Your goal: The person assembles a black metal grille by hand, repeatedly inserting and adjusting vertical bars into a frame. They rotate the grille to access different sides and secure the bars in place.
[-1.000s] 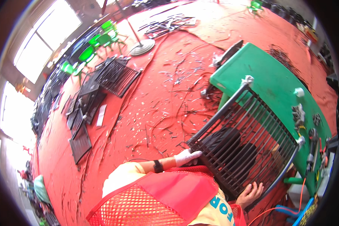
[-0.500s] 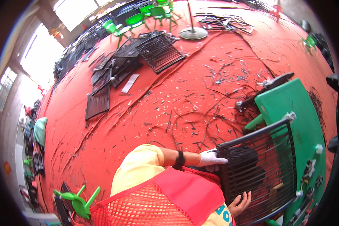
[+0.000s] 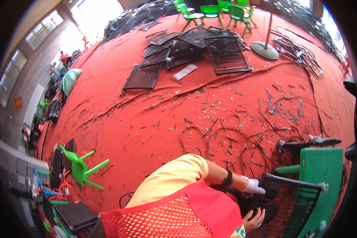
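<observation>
A black slatted frame (image 3: 291, 194) leans at the lower right, partly over a small green table (image 3: 325, 170). My left hand (image 3: 253, 186), in a white glove with a black band on its wrist, has its fingers closed at the frame's near edge; some of them are hidden. Below it, my bare right hand (image 3: 254, 219) lies beside the same frame, fingers spread, with nothing visible in them. Dark shapes show behind the slats, too blurred to name.
Slatted black panels (image 3: 194, 45) lie piled on the red floor covering (image 3: 154, 115), near green chairs (image 3: 211, 14) and a round-based stand (image 3: 265, 50). Dark scraps and strips litter the floor. At left, a green chair (image 3: 80, 168) lies tipped over near orange cords (image 3: 63, 190).
The view has swung left, so the floor, panels and chairs sit further right. My left hand stays at the frame's edge, and my right hand stays beside it with its fingers apart.
</observation>
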Demonstrator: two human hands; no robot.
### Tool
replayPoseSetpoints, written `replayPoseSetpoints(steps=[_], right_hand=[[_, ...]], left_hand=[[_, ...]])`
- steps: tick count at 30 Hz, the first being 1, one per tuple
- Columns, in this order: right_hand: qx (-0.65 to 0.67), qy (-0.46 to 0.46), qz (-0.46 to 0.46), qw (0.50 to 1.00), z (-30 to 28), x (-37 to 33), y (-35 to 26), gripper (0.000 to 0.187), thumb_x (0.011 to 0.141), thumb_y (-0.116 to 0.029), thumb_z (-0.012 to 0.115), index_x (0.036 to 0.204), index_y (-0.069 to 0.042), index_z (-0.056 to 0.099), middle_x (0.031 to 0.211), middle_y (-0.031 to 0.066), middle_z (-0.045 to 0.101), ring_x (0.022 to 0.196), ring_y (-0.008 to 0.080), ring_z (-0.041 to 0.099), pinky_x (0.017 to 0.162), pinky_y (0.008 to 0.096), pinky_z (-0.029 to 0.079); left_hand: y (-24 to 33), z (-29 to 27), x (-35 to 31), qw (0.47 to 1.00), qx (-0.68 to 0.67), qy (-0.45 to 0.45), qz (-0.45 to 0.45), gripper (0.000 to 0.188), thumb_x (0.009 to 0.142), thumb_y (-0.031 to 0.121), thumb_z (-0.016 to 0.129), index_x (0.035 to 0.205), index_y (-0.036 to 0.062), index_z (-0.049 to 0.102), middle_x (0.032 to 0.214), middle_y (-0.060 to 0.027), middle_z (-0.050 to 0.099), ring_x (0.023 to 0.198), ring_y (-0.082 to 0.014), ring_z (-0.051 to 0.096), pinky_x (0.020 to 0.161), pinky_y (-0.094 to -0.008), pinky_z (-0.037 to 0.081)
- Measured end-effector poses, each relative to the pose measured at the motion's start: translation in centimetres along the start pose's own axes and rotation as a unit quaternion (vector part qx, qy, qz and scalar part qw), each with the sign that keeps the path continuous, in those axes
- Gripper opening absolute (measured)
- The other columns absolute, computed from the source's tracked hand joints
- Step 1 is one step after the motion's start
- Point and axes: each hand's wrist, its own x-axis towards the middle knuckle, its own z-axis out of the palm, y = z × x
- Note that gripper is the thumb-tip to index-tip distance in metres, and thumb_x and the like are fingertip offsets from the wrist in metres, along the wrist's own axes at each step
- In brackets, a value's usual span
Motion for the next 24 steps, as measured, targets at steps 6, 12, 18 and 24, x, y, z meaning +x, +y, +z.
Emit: replayPoseSetpoints(steps=[6,12,18,24], right_hand=[[-0.03,-0.008,0.032,0.999,-1.7,1.8,-1.1,0.032,0.09,-0.043,0.058,0.108,-0.019,0.068,0.123,0.0047,0.061,0.109,0.0267,0.059,0.087,0.0459,0.043],[-0.02,-0.02,-0.018,0.999,-0.8,3.4,-1.5,0.033,0.091,-0.044,0.057,0.109,-0.018,0.068,0.119,0.0038,0.061,0.108,0.0282,0.058,0.083,0.0469,0.046],[-0.03,-0.044,0.004,0.999,0.0,2.6,-0.7,0.034,0.09,-0.046,0.057,0.11,-0.019,0.067,0.119,0.0041,0.061,0.109,0.0292,0.057,0.084,0.0466,0.046],[-0.036,-0.119,-0.008,0.992,1.3,2.2,2.2,0.043,0.09,-0.033,0.06,0.125,-0.01,0.057,0.131,0.0143,0.052,0.121,0.0335,0.051,0.094,0.0467,0.043]], left_hand=[[0.7,0.6,1.2,1.0,-0.012,0.007,0.012,0.056,0.087,0.051,0.055,0.089,-0.0037,0.063,0.072,-0.0129,0.066,0.053,-0.0252,0.064,0.05,-0.036,0.054],[1.8,0.3,0.9,0.997,0.067,0.045,0.013,0.06,0.089,0.053,0.051,0.074,-0.0041,0.065,0.066,-0.012,0.066,0.051,-0.0243,0.065,0.05,-0.0365,0.053],[1.9,0.1,0.3,0.992,0.108,0.06,0.034,0.057,0.091,0.052,0.05,0.077,-0.0007,0.068,0.065,-0.009,0.068,0.05,-0.023,0.065,0.051,-0.0355,0.053],[1.9,0.2,0.0,0.99,0.111,0.071,0.045,0.057,0.091,0.052,0.05,0.076,-0.0004,0.068,0.064,-0.0093,0.068,0.049,-0.0227,0.064,0.049,-0.0355,0.052]])
